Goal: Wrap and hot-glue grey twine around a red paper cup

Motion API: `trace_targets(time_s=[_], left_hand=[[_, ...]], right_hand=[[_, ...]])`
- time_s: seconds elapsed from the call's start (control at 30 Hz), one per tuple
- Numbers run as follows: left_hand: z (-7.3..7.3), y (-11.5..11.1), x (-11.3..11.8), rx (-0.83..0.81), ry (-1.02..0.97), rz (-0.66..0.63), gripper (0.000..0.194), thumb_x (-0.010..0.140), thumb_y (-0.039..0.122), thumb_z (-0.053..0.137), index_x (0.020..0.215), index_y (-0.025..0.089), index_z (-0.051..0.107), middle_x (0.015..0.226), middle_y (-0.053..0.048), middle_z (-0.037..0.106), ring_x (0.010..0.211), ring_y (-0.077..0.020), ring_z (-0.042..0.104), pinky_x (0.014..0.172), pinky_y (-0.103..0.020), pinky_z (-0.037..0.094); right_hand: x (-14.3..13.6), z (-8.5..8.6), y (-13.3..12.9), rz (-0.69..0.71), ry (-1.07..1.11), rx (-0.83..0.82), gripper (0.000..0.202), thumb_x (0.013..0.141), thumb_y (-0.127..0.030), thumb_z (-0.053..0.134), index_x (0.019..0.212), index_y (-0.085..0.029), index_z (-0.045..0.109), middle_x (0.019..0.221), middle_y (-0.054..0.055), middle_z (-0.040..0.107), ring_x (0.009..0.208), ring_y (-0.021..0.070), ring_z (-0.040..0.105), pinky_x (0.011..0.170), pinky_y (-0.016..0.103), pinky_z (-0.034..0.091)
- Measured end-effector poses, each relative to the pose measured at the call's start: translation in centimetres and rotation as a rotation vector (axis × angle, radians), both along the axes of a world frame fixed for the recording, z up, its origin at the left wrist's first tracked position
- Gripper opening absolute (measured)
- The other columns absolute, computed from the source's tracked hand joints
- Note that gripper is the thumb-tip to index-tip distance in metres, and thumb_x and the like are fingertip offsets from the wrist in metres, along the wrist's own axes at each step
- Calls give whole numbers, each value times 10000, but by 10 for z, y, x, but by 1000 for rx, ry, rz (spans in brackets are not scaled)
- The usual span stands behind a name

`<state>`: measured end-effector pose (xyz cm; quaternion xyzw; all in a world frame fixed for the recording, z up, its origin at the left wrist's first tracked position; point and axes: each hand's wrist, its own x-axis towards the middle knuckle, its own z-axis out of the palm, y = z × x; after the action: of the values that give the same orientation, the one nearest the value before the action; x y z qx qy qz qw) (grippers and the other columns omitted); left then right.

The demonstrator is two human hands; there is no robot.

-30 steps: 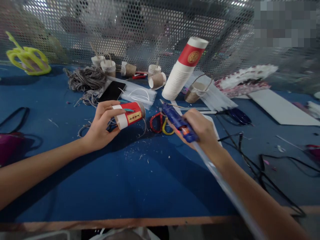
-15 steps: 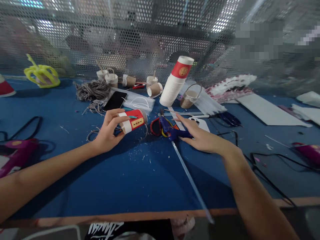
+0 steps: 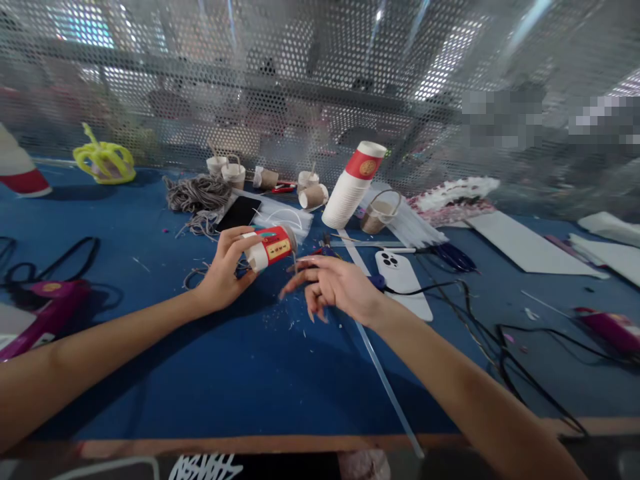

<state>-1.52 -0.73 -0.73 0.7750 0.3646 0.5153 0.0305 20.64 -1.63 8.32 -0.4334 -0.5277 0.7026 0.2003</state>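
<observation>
A red and white paper cup (image 3: 277,249) lies on its side in my left hand (image 3: 226,270), whose fingers wrap round it. Grey cord shows at the cup's rim and on the table below. My right hand (image 3: 333,288) is just right of the cup, fingers apart and slightly blurred, with nothing visible in it. Behind and under that hand lies a blue glue gun (image 3: 377,283), mostly hidden, and a long clear glue stick (image 3: 387,387) runs from there toward the table's front edge.
A leaning stack of paper cups (image 3: 345,197) stands behind my hands. A white phone (image 3: 404,283) lies at the right, with black cables beyond it. Grey yarn (image 3: 200,195), a black phone (image 3: 239,213) and small cups are at the back left. Purple glue guns lie at both sides.
My right hand has left the blue glue gun and moved left toward the cup, uncovering the white phone. My left hand still holds the cup. The view has shifted slightly.
</observation>
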Motion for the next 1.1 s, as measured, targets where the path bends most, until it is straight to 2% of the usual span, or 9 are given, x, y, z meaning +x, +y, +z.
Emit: trace_targets(time_s=[0.07,0.17,0.3,0.37,0.5,0.67,0.87,0.97,1.1], left_hand=[[-3,2,-1,-40,-38,-5,614,781,84,605,1308,316,390,1282,-84,381,1204,-255,469,952,-501,532],[-5,4,0,-95,-87,-34,600,783,82,597,1291,339,408,1314,-74,342,1245,-263,440,931,-484,551],[-1,2,1,-220,-163,-141,535,801,82,569,1246,347,441,1316,-61,301,1207,-232,462,762,-323,614],[2,0,1,-288,-207,-191,531,788,95,593,1237,341,450,1314,-59,287,1207,-231,454,755,-305,614],[3,-1,2,-397,-281,-243,566,718,130,687,1208,328,485,1305,-52,283,1248,-264,413,788,-315,605],[3,-2,4,-574,-464,-380,573,704,117,693,1198,312,476,1298,-49,366,1031,-167,557,707,-228,584],[3,-4,7,-735,-656,-516,617,692,75,688,1197,328,441,1203,-12,518,992,-155,585,755,-272,592],[2,-3,7,-740,-679,-531,625,662,86,727,1178,306,452,1141,-4,533,921,-112,575,734,-192,547],[0,-1,7,-757,-698,-487,592,686,182,760,1175,290,443,1173,-15,504,950,-120,565,778,-205,533]], right_hand=[[1,0,3,76,-27,-18,316,932,-347,319,823,-149,540,523,-2,559,332,69,401,330,210,251],[6,5,6,102,-212,206,351,922,-351,425,637,-164,509,394,-63,408,317,39,268,366,216,177],[7,30,13,122,-556,668,423,946,-393,424,596,-170,506,463,-31,499,406,59,404,467,232,292],[5,46,18,198,-701,806,412,943,-357,431,591,-165,529,527,-5,548,485,83,491,531,249,336],[-3,66,26,199,-857,1002,384,944,-319,442,596,-170,506,571,5,548,541,102,485,565,274,313],[-8,61,31,194,-828,1052,410,959,-312,417,577,-173,475,514,-9,485,497,93,435,538,281,285],[-6,53,37,182,-759,1059,435,970,-325,412,570,-171,482,444,-38,407,431,71,363,516,280,268],[-6,53,37,185,-759,1061,430,964,-312,434,562,-168,480,433,-43,400,422,66,357,508,276,268],[-9,53,34,197,-752,1060,435,974,-286,405,563,-166,482,430,-44,413,409,61,370,500,267,282]])
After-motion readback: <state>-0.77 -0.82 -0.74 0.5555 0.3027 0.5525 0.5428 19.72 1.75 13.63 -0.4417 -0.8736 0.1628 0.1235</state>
